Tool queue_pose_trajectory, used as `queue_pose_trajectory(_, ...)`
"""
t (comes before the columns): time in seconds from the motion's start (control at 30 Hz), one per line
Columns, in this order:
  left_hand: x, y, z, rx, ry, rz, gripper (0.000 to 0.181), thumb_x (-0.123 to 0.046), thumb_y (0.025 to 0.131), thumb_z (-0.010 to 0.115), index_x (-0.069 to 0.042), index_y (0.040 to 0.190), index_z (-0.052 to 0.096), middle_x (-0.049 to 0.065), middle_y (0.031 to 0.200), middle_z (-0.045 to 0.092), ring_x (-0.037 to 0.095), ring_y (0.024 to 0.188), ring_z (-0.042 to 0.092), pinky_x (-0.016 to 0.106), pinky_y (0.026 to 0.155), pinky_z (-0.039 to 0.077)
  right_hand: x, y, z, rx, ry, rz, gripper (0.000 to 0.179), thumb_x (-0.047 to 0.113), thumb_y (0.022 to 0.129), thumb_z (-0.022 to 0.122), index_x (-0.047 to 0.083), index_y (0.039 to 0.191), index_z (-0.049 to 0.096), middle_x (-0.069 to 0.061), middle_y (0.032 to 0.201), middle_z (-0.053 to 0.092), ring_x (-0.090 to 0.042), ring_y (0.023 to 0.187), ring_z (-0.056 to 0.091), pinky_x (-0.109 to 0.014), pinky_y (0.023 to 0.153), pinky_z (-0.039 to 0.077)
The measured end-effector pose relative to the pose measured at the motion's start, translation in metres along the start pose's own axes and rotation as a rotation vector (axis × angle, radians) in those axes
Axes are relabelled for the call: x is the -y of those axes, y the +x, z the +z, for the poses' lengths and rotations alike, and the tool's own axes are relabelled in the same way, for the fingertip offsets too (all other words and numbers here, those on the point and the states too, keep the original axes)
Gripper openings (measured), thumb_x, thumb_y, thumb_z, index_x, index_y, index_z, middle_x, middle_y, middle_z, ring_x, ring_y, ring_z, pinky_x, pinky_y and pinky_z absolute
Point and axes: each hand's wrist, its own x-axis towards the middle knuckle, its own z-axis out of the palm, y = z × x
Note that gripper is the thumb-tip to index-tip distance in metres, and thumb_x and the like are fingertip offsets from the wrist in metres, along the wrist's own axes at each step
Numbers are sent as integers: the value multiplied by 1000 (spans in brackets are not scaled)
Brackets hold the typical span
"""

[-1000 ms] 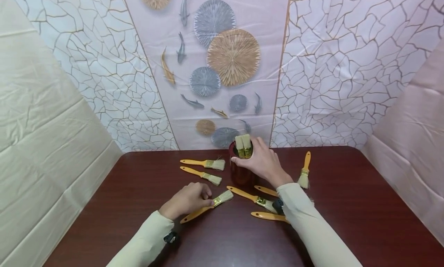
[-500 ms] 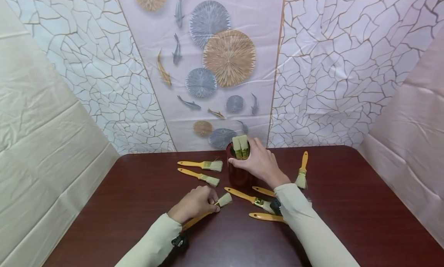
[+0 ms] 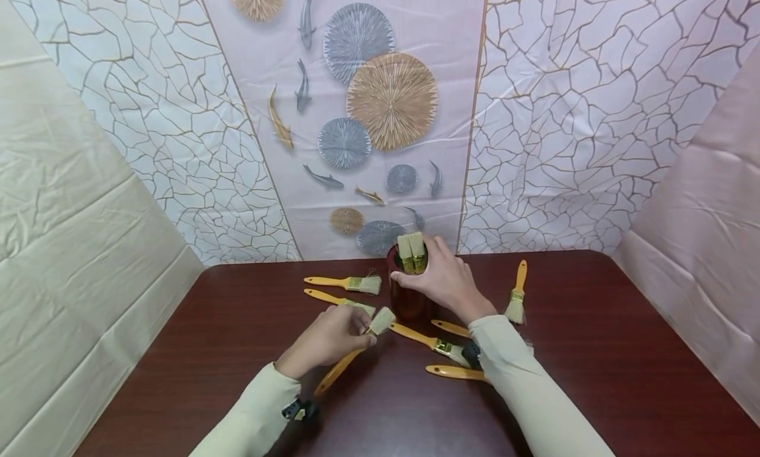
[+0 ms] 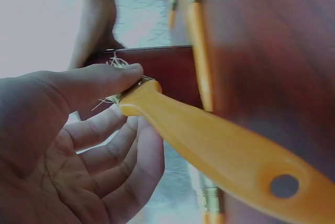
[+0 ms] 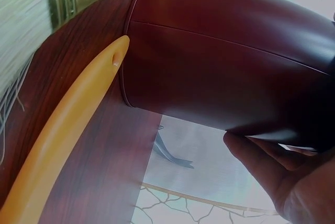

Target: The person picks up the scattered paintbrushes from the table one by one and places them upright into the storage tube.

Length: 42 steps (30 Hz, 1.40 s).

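Between thumb and fingers, my left hand (image 3: 329,335) pinches a paintbrush (image 3: 382,320) near its metal band, bristles pointing up and away, just above the table. Its orange handle (image 4: 209,140) slants down across the left wrist view. A dark red cylindrical holder (image 3: 408,302) stands upright at the back middle; its smooth side fills much of the right wrist view. My right hand (image 3: 442,272) grips the holder near the rim from the right, thumb in front. Two paintbrushes (image 3: 411,252) stand in the holder, bristles up; their handles are hidden inside.
Left of the holder lie a paintbrush (image 3: 344,283) and another (image 3: 323,296) partly behind my left hand. Several more, such as one brush (image 3: 412,335), lie in front, partly under my right forearm. A further brush (image 3: 518,292) lies at the right. Patterned cloth (image 3: 392,101) hangs behind the table.
My left hand has taken hold of the paintbrush lying in front of it and lifted it off the table, bristles tilting up. My right hand stays on the holder.
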Motion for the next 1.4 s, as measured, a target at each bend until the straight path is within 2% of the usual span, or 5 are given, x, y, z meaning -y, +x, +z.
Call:
queue_pose_trajectory(0.23, -19, -4, -26, -100, -77, 44, 12, -16, 95, 81, -10, 102, 74, -4, 91, 72, 8, 82, 68, 32, 76, 58, -2, -1, 1, 0, 4, -13, 112, 83, 78, 70, 15, 161, 38, -5, 130, 54, -33, 93, 64, -52, 81, 55)
queue_pose_trajectory(0.47, -41, -3, -57, -248, -114, 128, 9, -16, 96, 80, -13, 103, 75, -3, 94, 75, 10, 83, 71, 32, 76, 59, -2, -1, -1, 11, -4, 1, 114, 84, 78, 69, 15, 163, 36, -9, 142, 52, -40, 103, 65, -57, 87, 55)
queue_pose_trajectory(0.7, -67, 6, -90, -385, -209, 190, 21, -16, 97, 79, -7, 115, 73, 6, 95, 74, 20, 82, 73, 38, 75, 62, -3, 0, -1, 10, 4, 5, 114, 84, 77, 69, 16, 162, 36, -9, 142, 52, -39, 103, 66, -57, 86, 55)
queue_pose_trajectory(0.9, -89, 19, -111, -482, -257, 226, 21, -15, 96, 79, -5, 113, 72, 10, 98, 74, 22, 86, 72, 39, 81, 60, -4, 1, 1, 13, 4, 0, 116, 86, 77, 68, 15, 163, 35, -10, 142, 52, -38, 102, 65, -58, 88, 54)
queue_pose_trajectory(1.4, -112, 56, -129, -515, -231, 252, 21, -15, 97, 79, -3, 112, 71, 10, 100, 74, 23, 92, 76, 36, 72, 61, -2, 1, 1, -4, -10, -6, 114, 84, 77, 70, 15, 162, 38, -8, 136, 53, -38, 99, 65, -57, 86, 55)
